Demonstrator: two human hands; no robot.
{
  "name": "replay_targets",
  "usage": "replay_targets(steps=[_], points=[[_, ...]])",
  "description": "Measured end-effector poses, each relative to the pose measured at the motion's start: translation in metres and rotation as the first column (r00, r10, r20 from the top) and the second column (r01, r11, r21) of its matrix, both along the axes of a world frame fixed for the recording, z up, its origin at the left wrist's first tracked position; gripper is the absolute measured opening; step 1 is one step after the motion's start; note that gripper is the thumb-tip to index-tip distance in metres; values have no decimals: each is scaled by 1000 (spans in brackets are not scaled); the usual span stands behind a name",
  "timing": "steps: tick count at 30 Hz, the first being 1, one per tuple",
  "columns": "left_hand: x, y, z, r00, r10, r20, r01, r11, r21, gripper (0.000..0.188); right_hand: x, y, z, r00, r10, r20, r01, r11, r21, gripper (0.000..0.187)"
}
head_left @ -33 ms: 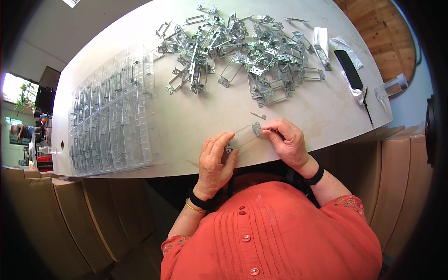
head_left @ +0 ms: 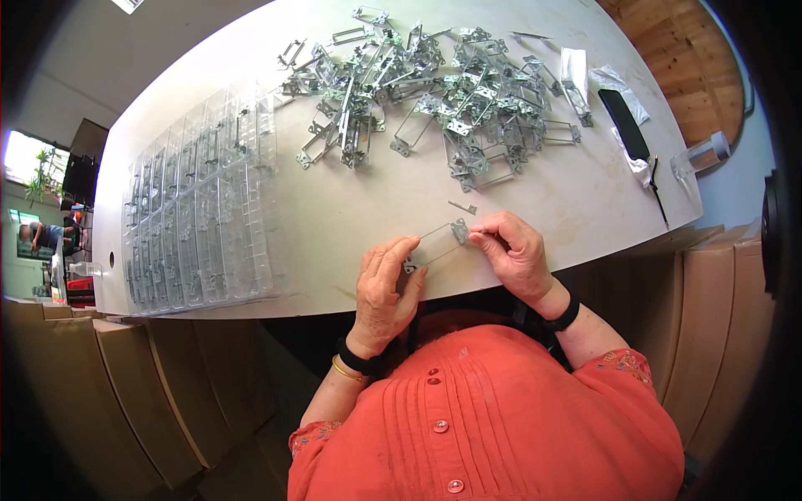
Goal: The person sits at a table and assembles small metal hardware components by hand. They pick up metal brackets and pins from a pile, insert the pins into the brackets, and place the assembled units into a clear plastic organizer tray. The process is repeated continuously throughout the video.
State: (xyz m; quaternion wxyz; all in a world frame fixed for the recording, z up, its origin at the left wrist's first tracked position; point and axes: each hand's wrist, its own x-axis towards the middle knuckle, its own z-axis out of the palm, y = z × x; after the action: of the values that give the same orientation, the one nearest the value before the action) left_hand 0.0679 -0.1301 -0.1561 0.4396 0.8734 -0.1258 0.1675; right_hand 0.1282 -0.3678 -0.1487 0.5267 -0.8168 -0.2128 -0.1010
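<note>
right now, left grip (head_left: 388, 280) closed round one end of the thin metal frame (head_left: 459, 234), over the counter (head_left: 334, 225) near its edge; right grip (head_left: 511, 253) pinching at the other end plate (head_left: 461, 227); looks light, stiff, maybe slick; slim rods (head_left: 435, 230) could bend, so i'd hold by the ends; loose metal piece (head_left: 472, 210) just beyond.

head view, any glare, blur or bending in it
head view: window blown out to white, bright glints on the pile; head view: table edge bows and the picture's corners go black; head view: left hand, right hand and frame show no obvious motion blur.
</note>
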Motion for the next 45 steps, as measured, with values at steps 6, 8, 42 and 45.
replay_targets(steps=[6, 8, 42, 45], points=[[0, 0, -1, 1000, 2, 25, -2, 1000, 4, 50, -1, -2, 0, 1000, 15, 5, -14, 1000, -28, 9], [0, 0, -1, 1000, 10, 25, -10, 1000, 1, 50, 1, -2, 1, 1000, 23, 3, -23, 1000, -9, 8], [0, -6, -2, 960, 258, 113, -265, 963, 51, 39, -27, 13, 11, 953, 301, -38, -302, 952, -44, 14], [-5, -18, -1, 930, 349, 112, -357, 932, 61, 40, -24, 12, 13, 970, 240, 34, -240, 971, -16, 15]])
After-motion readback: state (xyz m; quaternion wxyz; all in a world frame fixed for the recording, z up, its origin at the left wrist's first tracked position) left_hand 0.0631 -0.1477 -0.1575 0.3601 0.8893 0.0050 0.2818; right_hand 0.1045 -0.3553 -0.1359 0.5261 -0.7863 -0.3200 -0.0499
